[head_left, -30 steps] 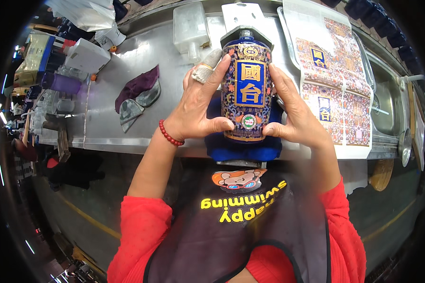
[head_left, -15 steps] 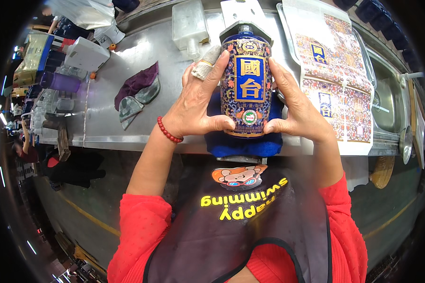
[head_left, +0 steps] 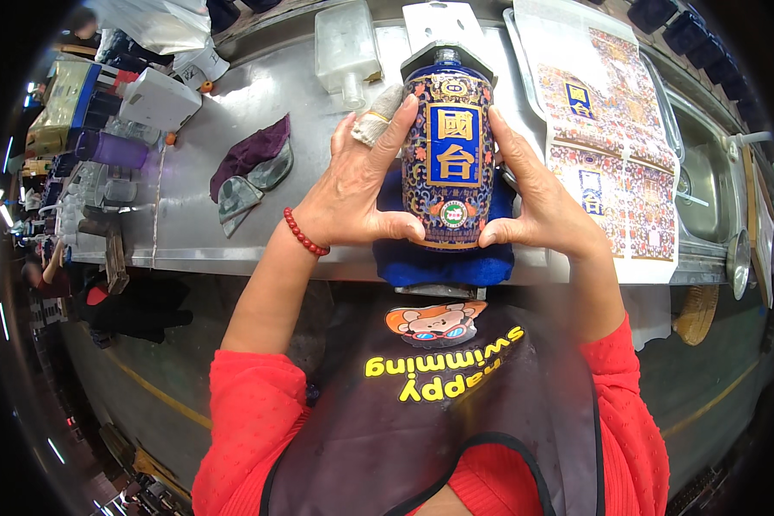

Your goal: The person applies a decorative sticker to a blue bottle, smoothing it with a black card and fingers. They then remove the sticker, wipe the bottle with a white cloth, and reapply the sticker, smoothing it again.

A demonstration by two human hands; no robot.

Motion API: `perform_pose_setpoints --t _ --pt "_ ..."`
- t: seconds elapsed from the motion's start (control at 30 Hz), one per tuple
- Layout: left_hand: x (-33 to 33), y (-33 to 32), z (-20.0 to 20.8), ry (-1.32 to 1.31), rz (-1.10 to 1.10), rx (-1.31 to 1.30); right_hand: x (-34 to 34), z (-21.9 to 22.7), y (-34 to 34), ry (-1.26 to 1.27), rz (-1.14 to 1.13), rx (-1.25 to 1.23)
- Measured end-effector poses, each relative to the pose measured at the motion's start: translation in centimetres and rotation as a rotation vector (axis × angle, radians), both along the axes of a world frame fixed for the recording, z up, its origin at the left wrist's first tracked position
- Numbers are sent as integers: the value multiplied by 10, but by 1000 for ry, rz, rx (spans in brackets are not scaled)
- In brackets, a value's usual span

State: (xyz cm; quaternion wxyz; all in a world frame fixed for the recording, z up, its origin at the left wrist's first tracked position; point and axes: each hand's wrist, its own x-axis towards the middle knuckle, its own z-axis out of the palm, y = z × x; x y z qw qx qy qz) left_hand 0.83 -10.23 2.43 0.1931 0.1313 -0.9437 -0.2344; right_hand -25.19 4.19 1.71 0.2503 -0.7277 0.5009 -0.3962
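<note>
A dark blue bottle (head_left: 450, 163) with an ornate multicoloured wrap and gold lettering lies on its back, its neck pointing away from me. My left hand (head_left: 348, 189) grips its left side, thumb near the base and index finger along the upper edge. A grey-white knitted cover (head_left: 375, 123) with a yellow band sits on another finger of that hand. Along the right side, my right hand (head_left: 546, 198) holds the bottle with fingers up the side and thumb by the base. Blue cloth (head_left: 443, 268) lies beneath the bottle; the support under it is mostly hidden.
Printed label sheets (head_left: 611, 163) lie to the right, before a sink (head_left: 701, 163). A clear empty bottle (head_left: 346, 52) and a purple-and-grey cloth (head_left: 254, 168) rest on the metal table (head_left: 310, 73). A white box (head_left: 159, 101) and a purple container (head_left: 112, 148) stand far left.
My left forearm and wrist have shifted slightly left, and the left thumb has slid a little outward. The bottle stays almost in the same place between both hands.
</note>
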Motion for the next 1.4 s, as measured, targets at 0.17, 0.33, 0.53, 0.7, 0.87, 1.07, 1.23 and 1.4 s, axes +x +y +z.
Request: perform_pose_setpoints --t 0.17,0.33,0.53,0.7,0.87,1.07,1.23,1.4 --pt "1 0 0 -14 -7 2 -1 2 -1 -45 9 83" --pt "1 0 7 -14 -4 48 -3 5 -2 14 -11 74" --pt "-3 0 9 -7 18 3 -4 11 -3 79 9 65" --pt "-2 0 10 -56 18 -22 -3 16 -4 44 24 71" --pt "-1 -1 13 -65 14 -6 -4 20 -5 -16 30 124" --pt "-4 -4 16 -108 83 -32 -5 23 -10 -22 -2 134" --pt "-6 -5 15 -68 66 4 -5 24 -13 -25 -3 159" --pt "-7 -8 13 -52 51 42 -4 25 -14 -53 -6 221"
